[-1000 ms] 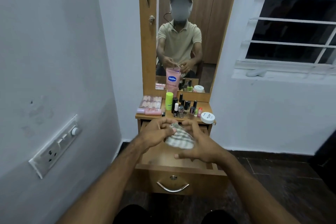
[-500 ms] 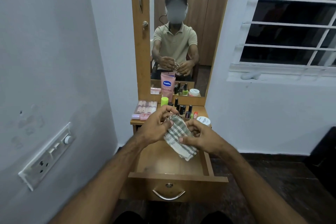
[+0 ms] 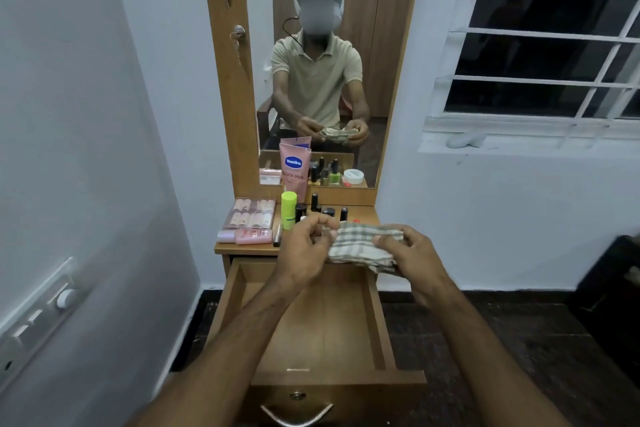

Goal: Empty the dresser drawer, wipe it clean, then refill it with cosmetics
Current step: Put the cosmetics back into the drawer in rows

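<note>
A wooden dresser drawer (image 3: 375,315) stands pulled out with nothing inside it. Above it I hold a folded checked cloth (image 3: 363,243) between both hands. My left hand (image 3: 308,246) pinches its left end with curled fingers. My right hand (image 3: 412,253) grips its right side, thumb on top. Behind the hands, the dresser top (image 3: 367,217) carries the cosmetics: a pink Vaseline tube (image 3: 295,170), a green bottle (image 3: 288,210), a nail set box (image 3: 251,213), pink tubes (image 3: 246,236) and several small dark bottles (image 3: 315,203), partly hidden by my hands.
A mirror (image 3: 325,62) above the dresser reflects me seated. A white wall with a switch panel (image 3: 38,315) runs close on the left. A barred window (image 3: 540,45) is on the right, and a dark object (image 3: 613,274) stands on the dark floor.
My hands rose slightly and turned the cloth from a hanging diagonal fold into a flatter, horizontal fold held between them. The view moved closer to the dresser.
</note>
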A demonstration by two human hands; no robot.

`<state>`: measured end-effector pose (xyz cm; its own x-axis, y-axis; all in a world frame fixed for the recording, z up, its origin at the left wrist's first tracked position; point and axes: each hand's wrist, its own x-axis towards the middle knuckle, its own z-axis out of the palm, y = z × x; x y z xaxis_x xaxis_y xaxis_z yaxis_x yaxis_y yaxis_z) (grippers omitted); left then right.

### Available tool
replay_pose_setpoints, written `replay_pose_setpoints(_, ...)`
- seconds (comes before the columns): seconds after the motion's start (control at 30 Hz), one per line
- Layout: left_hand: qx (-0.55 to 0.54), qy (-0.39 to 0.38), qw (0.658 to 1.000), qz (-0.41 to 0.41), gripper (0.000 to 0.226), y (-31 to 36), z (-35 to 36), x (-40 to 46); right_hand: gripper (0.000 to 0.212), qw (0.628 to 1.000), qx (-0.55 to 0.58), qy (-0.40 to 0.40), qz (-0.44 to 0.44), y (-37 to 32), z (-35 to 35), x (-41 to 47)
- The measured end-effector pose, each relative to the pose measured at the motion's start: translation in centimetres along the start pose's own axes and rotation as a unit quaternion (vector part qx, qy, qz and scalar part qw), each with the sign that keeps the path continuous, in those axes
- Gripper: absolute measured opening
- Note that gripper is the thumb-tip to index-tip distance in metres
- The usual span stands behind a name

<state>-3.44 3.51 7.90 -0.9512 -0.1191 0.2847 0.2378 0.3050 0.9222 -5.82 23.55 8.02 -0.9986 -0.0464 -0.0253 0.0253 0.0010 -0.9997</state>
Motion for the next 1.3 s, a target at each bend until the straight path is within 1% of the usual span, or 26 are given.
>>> replay_pose_setpoints(0.13, 0.033, -0.048, 0.998, 0.031, 0.028, 2.1, 2.6, 4.0, 0.029, 0.997, 0.034, 0.072, 0.005, -0.9, -1.7, 4.9)
replay_pose_setpoints(0.2, 0.089, -0.057, 0.993, 0.044, 0.035, 3.4, 3.3, 7.0, 0.039, 0.994, 0.034, 0.107, -0.001, -2.0, -2.5, 7.7)
replay_pose_setpoints(0.27, 0.145, -0.057, 0.987, 0.040, 0.036, 3.9, 4.0, 10.2, 0.050, 0.990, 0.022, 0.136, -0.011, -2.7, -3.0, 10.9)
replay_pose_setpoints(0.3, 0.171, -0.057, 0.983, 0.034, 0.035, 3.7, 4.3, 11.8, 0.050, 0.989, 0.016, 0.145, -0.015, -2.8, -3.0, 12.6)
replay_pose_setpoints(0.37, 0.235, -0.072, 0.969, 0.018, 0.029, 2.8, 4.7, 14.4, 0.037, 0.988, -0.004, 0.155, -0.017, -2.4, -2.8, 15.6)
replay_pose_setpoints(0.47, 0.319, -0.120, 0.940, -0.029, 0.018, 0.3, 5.2, 17.4, 0.023, 0.988, -0.045, 0.149, -0.003, -0.1, -2.3, 18.9)
replay_pose_setpoints(0.53, 0.349, -0.143, 0.924, -0.066, 0.017, -1.3, 5.4, 18.9, 0.020, 0.987, -0.058, 0.151, 0.008, 1.6, -1.7, 20.2)
replay_pose_setpoints(0.67, 0.399, -0.179, 0.896, -0.078, 0.024, -3.1, 5.9, 21.1, 0.012, 0.987, -0.064, 0.144, 0.012, 3.9, -0.7, 21.9)
replay_pose_setpoints(0.73, 0.424, -0.212, 0.877, -0.079, 0.029, -3.4, 6.1, 21.8, 0.006, 0.977, -0.155, 0.146, -0.024, 4.4, -0.8, 21.7)
replay_pose_setpoints(0.8, 0.462, -0.231, 0.853, -0.076, 0.032, -3.7, 6.3, 22.3, 0.012, 0.942, -0.269, 0.164, -0.114, 4.5, -1.0, 21.2)
replay_pose_setpoints(0.83, 0.485, -0.231, 0.841, -0.062, 0.031, -3.6, 6.4, 22.4, 0.017, 0.926, -0.308, 0.148, -0.161, 4.4, -0.9, 21.0)
replay_pose_setpoints(0.87, 0.506, -0.230, 0.830, -0.043, 0.031, -3.4, 6.6, 22.4, 0.023, 0.911, -0.351, 0.101, -0.191, 4.2, -0.8, 21.0)
replay_pose_setpoints(0.9, 0.522, -0.237, 0.819, -0.028, 0.032, -3.2, 6.9, 22.3, 0.028, 0.896, -0.399, 0.037, -0.192, 4.0, -0.6, 21.0)
replay_pose_setpoints(0.93, 0.534, -0.253, 0.806, -0.020, 0.033, -2.9, 7.2, 22.1, 0.032, 0.875, -0.452, -0.024, -0.173, 3.9, -0.2, 21.1)
replay_pose_setpoints(0.97, 0.543, -0.275, 0.793, -0.020, 0.034, -2.7, 7.5, 21.9, 0.035, 0.855, -0.494, -0.067, -0.144, 3.9, 0.0, 21.3)
replay_pose_setpoints(1.03, 0.545, -0.307, 0.779, -0.029, 0.036, -2.5, 7.8, 21.8, 0.039, 0.840, -0.524, -0.094, -0.108, 3.9, 0.2, 21.4)
replay_pose_setpoints(1.07, 0.538, -0.311, 0.783, -0.035, 0.037, -2.5, 7.7, 21.8, 0.041, 0.839, -0.525, -0.098, -0.105, 3.9, 0.2, 21.3)
replay_pose_setpoints(1.13, 0.516, -0.298, 0.802, -0.037, 0.040, -2.2, 7.2, 21.7, 0.043, 0.844, -0.516, -0.110, -0.101, 3.6, 0.0, 20.9)
replay_pose_setpoints(1.2, 0.490, -0.279, 0.826, -0.020, 0.039, -1.7, 6.7, 21.3, 0.043, 0.864, -0.482, -0.109, -0.094, 3.2, -0.4, 20.0)
replay_pose_setpoints(1.23, 0.476, -0.270, 0.837, -0.010, 0.038, -1.4, 6.4, 21.2, 0.043, 0.873, -0.468, -0.092, -0.100, 3.0, -0.6, 19.6)
replay_pose_setpoints(1.3, 0.440, -0.246, 0.864, 0.005, 0.034, -0.8, 5.8, 20.9, 0.045, 0.884, -0.442, -0.043, -0.144, 2.7, -0.7, 18.4)
